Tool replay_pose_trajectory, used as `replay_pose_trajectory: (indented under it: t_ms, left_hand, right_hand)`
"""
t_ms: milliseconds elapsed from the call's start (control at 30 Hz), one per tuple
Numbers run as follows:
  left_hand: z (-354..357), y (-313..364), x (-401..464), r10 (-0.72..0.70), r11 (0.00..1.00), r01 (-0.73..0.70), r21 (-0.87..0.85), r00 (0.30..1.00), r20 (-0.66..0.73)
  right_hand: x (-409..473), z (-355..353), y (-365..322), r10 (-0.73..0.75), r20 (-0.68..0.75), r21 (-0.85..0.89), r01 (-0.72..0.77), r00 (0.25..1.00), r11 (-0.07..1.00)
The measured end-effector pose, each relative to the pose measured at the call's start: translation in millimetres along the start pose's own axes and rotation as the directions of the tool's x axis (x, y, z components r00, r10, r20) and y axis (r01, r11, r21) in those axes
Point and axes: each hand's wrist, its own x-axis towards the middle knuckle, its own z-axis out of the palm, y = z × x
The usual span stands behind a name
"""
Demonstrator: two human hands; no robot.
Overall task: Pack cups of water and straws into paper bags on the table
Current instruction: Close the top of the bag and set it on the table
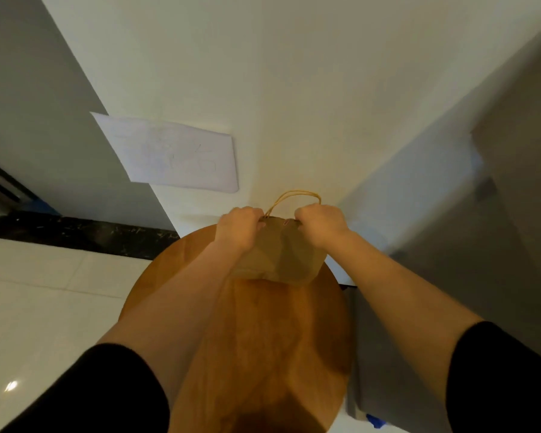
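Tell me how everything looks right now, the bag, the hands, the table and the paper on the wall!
paper bag: upright on the table, top held by both hands, twine handle sticking up.
left hand: gripping the bag's top at its left corner.
right hand: gripping the bag's top at its right corner.
round wooden table: only the bag stands on it.
sheet of paper: flat on the wall.
cups and straws: none in view.

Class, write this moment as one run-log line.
left hand: grips bag top | right hand: grips bag top | paper bag: on round wooden table | cups, straws: not visible
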Motion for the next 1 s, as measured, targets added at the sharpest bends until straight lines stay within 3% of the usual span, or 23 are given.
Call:
replay_pose_trajectory:
  t_ms: [467,767,1000]
  left_hand:
    - [23,-16,91,-0.065,0.996,0.069,0.056,0.996,-0.067]
    - [21,-14,59,-0.053,0.998,0.05,-0.029,0.992,-0.114]
    - [4,0,4,0.031,0.997,-0.033,-0.065,0.999,-0.03]
  right_hand:
    - [81,11,13,0.061,-0.066,0.051,-0.057,0.996,0.997]
    - [52,27,5,-0.032,-0.061,0.131,0.04,0.998,0.991]
    - [-10,5,-15,-0.015,-0.019,0.197,0.018,1.0,0.98]
